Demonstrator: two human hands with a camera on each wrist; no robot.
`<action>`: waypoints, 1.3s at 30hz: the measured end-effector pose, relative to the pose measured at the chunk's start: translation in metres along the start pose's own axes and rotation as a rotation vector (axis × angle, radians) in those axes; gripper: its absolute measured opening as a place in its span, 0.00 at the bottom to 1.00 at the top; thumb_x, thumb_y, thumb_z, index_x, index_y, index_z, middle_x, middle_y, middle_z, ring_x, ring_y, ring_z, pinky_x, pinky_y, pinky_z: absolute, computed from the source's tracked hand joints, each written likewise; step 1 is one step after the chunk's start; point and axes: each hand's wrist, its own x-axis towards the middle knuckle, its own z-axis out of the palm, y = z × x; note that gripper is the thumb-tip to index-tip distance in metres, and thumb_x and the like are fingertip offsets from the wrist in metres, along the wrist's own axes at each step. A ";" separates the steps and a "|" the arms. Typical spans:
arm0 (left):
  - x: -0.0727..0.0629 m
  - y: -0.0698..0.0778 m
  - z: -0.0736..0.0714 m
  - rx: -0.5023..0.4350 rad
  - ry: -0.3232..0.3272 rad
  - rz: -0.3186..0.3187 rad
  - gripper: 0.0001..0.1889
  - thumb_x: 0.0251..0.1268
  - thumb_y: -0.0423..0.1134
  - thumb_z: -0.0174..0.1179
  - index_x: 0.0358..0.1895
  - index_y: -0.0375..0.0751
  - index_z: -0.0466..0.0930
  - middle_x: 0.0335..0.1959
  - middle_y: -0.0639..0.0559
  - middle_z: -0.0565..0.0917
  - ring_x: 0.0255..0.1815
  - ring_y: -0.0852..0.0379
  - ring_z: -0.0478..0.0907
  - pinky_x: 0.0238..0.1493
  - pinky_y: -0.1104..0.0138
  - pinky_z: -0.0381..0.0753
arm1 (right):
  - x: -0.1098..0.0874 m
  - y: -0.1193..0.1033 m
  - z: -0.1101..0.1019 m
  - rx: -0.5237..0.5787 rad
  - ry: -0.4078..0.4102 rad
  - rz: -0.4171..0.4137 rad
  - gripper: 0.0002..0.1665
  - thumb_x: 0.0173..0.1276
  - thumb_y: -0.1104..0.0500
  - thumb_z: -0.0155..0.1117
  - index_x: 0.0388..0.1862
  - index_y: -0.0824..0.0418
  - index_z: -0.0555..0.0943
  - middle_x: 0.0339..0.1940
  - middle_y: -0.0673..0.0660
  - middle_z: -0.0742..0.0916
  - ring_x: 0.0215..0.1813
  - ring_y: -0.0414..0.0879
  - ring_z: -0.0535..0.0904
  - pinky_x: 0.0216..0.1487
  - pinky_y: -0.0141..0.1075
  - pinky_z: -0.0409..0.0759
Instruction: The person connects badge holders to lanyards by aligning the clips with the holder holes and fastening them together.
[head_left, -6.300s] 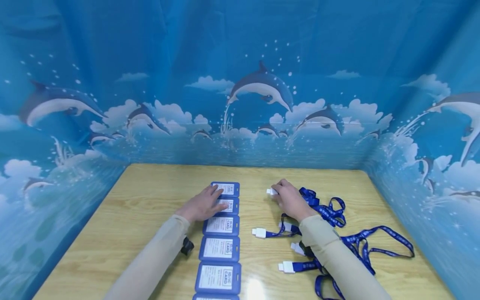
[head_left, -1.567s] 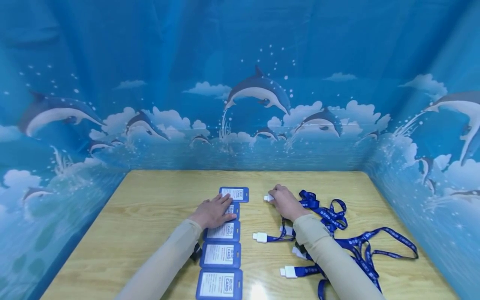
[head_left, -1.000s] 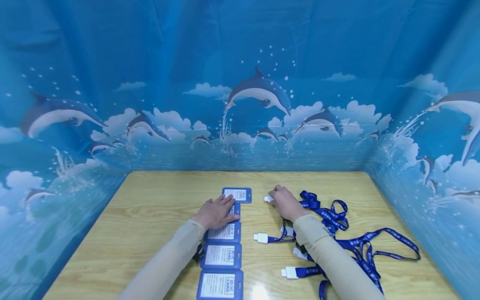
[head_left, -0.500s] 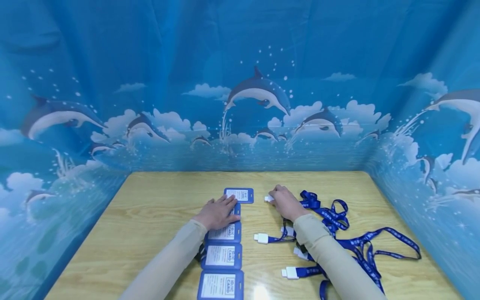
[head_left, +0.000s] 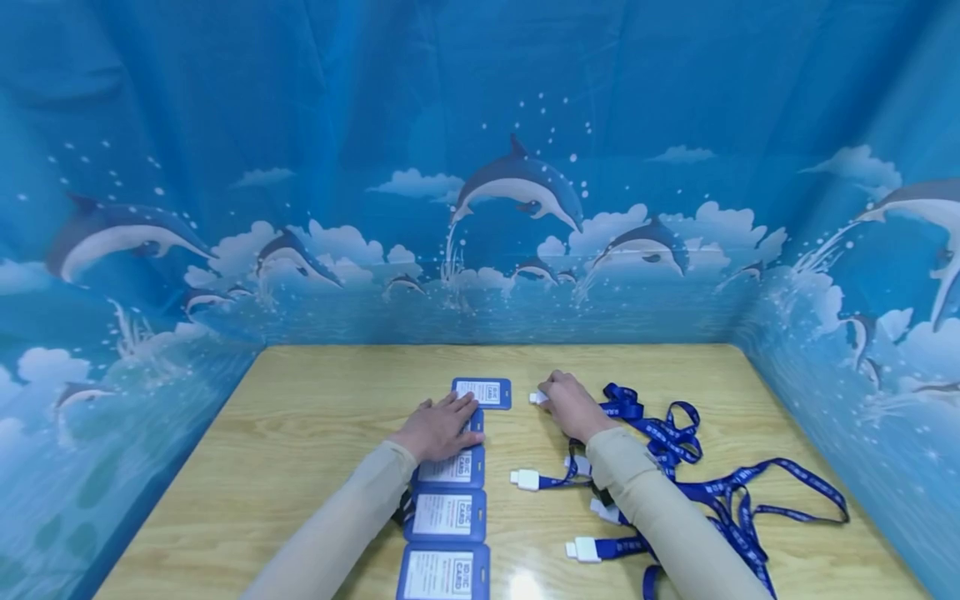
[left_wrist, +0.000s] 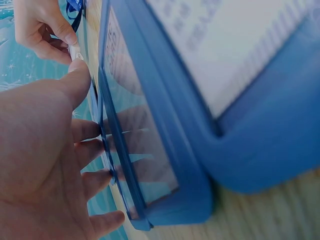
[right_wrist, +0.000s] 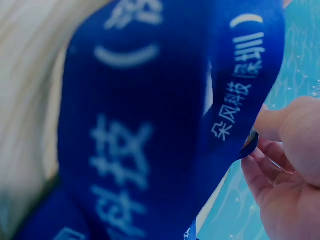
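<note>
My left hand lies with outstretched fingers on the farthest blue ID badge holder, thumb over the holder behind it. That far holder juts out to the right of the column. In the left wrist view, the fingers of the left hand touch a holder's clear face. Across from it, my right hand pinches the white clip of a dark blue lanyard, its tip pointing left toward the holder with a gap between. The printed lanyard strap fills much of the right wrist view, running to the right hand.
More badge holders, such as a near one, continue the column toward me. Right of it lie other lanyards with white clips, straps tangled under and beyond my right forearm. A blue dolphin-print curtain borders the wooden table.
The farthest badge holder has slid right, out of line with the column, as my left hand moved right with it. My right hand keeps its pinch on the clip, almost in place.
</note>
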 end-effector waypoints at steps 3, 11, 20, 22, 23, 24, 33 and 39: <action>0.001 0.001 0.000 -0.003 0.001 0.007 0.39 0.76 0.69 0.37 0.81 0.52 0.54 0.83 0.55 0.53 0.83 0.48 0.49 0.81 0.43 0.53 | 0.001 0.001 0.002 0.001 0.000 0.005 0.20 0.72 0.62 0.65 0.61 0.68 0.81 0.51 0.61 0.84 0.54 0.55 0.80 0.55 0.44 0.84; 0.002 0.003 0.000 0.007 -0.009 0.002 0.39 0.75 0.70 0.36 0.81 0.53 0.53 0.83 0.55 0.53 0.83 0.48 0.49 0.81 0.44 0.54 | 0.004 0.001 0.005 0.027 0.013 0.021 0.21 0.71 0.63 0.66 0.61 0.69 0.81 0.52 0.62 0.84 0.55 0.55 0.80 0.57 0.44 0.84; 0.004 0.002 0.002 0.009 -0.008 -0.003 0.39 0.75 0.70 0.37 0.81 0.53 0.54 0.83 0.54 0.54 0.83 0.48 0.50 0.80 0.44 0.54 | 0.006 0.000 0.006 0.042 0.023 0.010 0.20 0.71 0.63 0.67 0.59 0.69 0.82 0.52 0.62 0.84 0.56 0.56 0.80 0.57 0.45 0.84; 0.004 0.002 0.002 0.009 -0.008 -0.003 0.39 0.75 0.70 0.37 0.81 0.53 0.54 0.83 0.55 0.54 0.83 0.48 0.50 0.80 0.44 0.54 | 0.007 0.000 0.006 0.043 0.023 0.008 0.20 0.71 0.63 0.67 0.59 0.69 0.82 0.52 0.62 0.84 0.55 0.56 0.80 0.57 0.45 0.84; 0.004 0.002 0.001 0.008 -0.009 -0.003 0.39 0.75 0.70 0.37 0.81 0.53 0.54 0.83 0.55 0.54 0.83 0.49 0.50 0.80 0.44 0.54 | 0.007 0.000 0.006 0.045 0.022 0.009 0.20 0.71 0.63 0.67 0.59 0.69 0.82 0.52 0.62 0.84 0.55 0.56 0.80 0.57 0.45 0.84; 0.004 0.002 0.001 0.007 -0.009 -0.002 0.39 0.75 0.70 0.37 0.81 0.53 0.54 0.83 0.55 0.54 0.83 0.49 0.49 0.81 0.44 0.54 | 0.008 0.000 0.006 0.047 0.021 0.011 0.20 0.71 0.63 0.67 0.59 0.69 0.82 0.52 0.62 0.84 0.55 0.56 0.80 0.57 0.45 0.84; 0.006 0.005 0.002 0.012 -0.008 0.003 0.39 0.74 0.70 0.37 0.81 0.53 0.54 0.83 0.55 0.54 0.83 0.48 0.50 0.80 0.43 0.55 | 0.009 0.000 0.007 0.046 0.024 0.011 0.20 0.71 0.63 0.66 0.60 0.68 0.82 0.51 0.61 0.84 0.55 0.55 0.80 0.57 0.45 0.84; 0.007 0.008 0.001 0.026 -0.015 0.005 0.39 0.75 0.70 0.37 0.81 0.54 0.54 0.83 0.55 0.53 0.83 0.49 0.49 0.80 0.44 0.54 | 0.009 0.001 0.009 0.034 0.027 0.011 0.20 0.70 0.63 0.68 0.59 0.68 0.82 0.50 0.60 0.84 0.54 0.54 0.80 0.56 0.44 0.84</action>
